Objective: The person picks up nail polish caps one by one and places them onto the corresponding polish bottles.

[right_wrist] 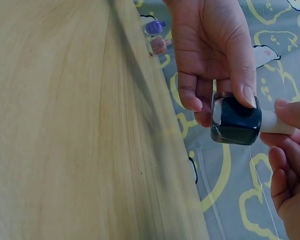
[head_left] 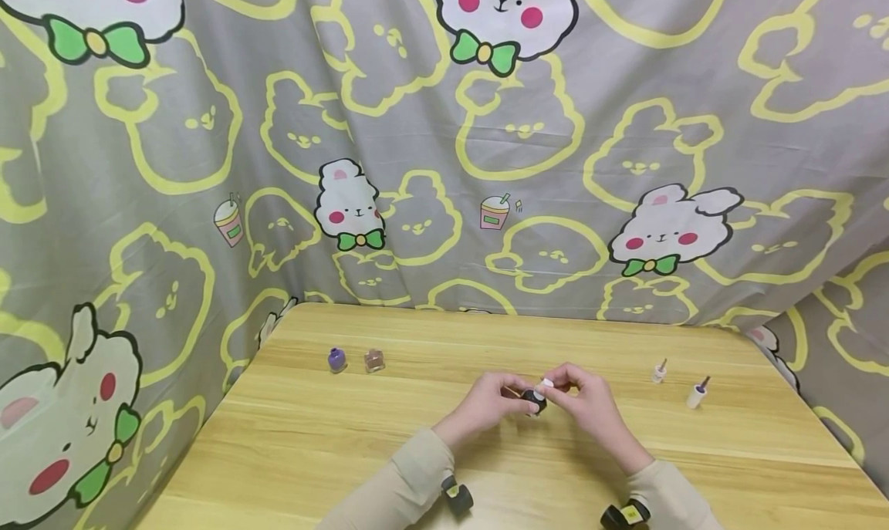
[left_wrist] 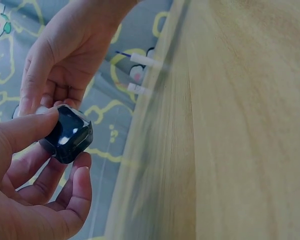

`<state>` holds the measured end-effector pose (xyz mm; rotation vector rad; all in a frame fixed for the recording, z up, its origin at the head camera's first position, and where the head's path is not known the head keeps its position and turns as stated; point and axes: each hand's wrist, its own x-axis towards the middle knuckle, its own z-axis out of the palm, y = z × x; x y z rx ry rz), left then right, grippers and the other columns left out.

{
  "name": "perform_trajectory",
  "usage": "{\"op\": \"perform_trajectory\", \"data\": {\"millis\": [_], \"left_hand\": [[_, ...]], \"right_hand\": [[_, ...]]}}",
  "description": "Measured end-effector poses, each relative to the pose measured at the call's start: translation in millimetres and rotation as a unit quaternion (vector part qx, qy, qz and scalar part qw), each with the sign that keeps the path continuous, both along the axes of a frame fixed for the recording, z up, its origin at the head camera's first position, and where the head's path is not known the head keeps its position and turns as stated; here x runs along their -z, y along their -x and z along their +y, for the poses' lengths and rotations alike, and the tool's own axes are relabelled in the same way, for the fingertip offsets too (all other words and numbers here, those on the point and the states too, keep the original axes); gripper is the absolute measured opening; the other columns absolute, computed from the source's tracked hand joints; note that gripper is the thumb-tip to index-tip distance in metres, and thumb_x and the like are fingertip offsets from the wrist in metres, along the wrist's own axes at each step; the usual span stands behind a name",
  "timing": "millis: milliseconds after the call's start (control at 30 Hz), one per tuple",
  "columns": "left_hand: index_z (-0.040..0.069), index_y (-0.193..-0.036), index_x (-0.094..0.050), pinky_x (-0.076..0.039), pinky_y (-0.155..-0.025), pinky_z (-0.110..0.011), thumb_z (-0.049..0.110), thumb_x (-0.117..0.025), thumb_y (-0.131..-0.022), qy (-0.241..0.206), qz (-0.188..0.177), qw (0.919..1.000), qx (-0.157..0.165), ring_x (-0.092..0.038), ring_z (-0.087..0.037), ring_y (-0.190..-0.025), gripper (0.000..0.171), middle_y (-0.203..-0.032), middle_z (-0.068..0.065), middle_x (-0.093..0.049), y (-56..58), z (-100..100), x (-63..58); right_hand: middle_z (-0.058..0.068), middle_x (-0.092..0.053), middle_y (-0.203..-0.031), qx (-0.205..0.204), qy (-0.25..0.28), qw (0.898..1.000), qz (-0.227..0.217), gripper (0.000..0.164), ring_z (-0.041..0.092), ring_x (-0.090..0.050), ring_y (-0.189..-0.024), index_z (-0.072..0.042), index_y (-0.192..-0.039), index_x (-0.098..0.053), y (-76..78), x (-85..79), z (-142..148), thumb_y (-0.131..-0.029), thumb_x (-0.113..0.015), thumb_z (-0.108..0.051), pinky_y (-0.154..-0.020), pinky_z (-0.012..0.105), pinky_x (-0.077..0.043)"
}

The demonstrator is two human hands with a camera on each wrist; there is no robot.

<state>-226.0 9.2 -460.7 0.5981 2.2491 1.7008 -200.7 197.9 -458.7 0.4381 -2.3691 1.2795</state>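
A dark nail polish bottle (right_wrist: 237, 122) is held above the table between both hands. My left hand (head_left: 488, 400) grips its glass body, thumb on one face and fingers on the opposite side. The right hand (head_left: 585, 401) pinches the white cap (right_wrist: 276, 123), which sits against the bottle's neck. In the left wrist view the dark bottle (left_wrist: 70, 134) hides most of the cap. Both hands meet over the middle of the table.
On the wooden table (head_left: 292, 453), a purple polish bottle (head_left: 336, 360) and a pinkish one (head_left: 374, 361) stand capless at the left. Two white caps, one nearer (head_left: 697, 394) and one farther (head_left: 659, 372), stand at the right with brushes pointing up. A patterned curtain (head_left: 417, 144) hangs behind.
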Motion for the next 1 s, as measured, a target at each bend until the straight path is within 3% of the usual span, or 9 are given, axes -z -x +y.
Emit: {"op": "perform_trajectory", "data": {"millis": [333, 600, 1000], "left_hand": [[0.012, -0.103, -0.074, -0.05, -0.07, -0.021, 0.017, -0.079, -0.081, 0.006, -0.014, 0.9999, -0.004, -0.063, -0.007, -0.08, 0.024, -0.1, 0.002, -0.071, 4.9, -3, -0.7], [0.013, -0.107, -0.073, -0.049, -0.073, -0.024, 0.02, -0.079, -0.081, 0.01, -0.013, 0.9997, -0.015, -0.062, -0.008, -0.084, 0.027, -0.104, 0.0, -0.07, 14.4, -12, -3.9], [0.008, -0.11, -0.072, -0.053, -0.078, -0.024, 0.014, -0.078, -0.081, -0.009, 0.013, 0.9971, -0.075, -0.065, -0.015, -0.09, 0.03, -0.108, -0.01, -0.071, 39.4, -35, -6.8]], "right_hand": [[-0.004, -0.071, -0.081, -0.003, 0.01, 1.0, -0.017, 0.011, -0.001, -0.056, -0.073, -0.014, -0.093, -0.072, 1.8, 0.6, 1, -0.083, -0.077, -0.013, -0.065, 0.021, -0.048], [0.006, -0.074, -0.089, -0.009, 0.017, 1.0, 0.004, 0.018, -0.004, -0.059, -0.078, -0.009, -0.101, -0.071, 2.4, -0.2, 2, -0.084, -0.074, -0.004, -0.07, 0.019, -0.049], [0.015, -0.074, -0.093, 0.008, 0.021, 1.0, -0.001, 0.013, -0.007, -0.058, -0.081, -0.001, -0.1, -0.069, -18.5, -37.6, -7, -0.086, -0.07, -0.001, -0.07, 0.017, -0.048]]}}
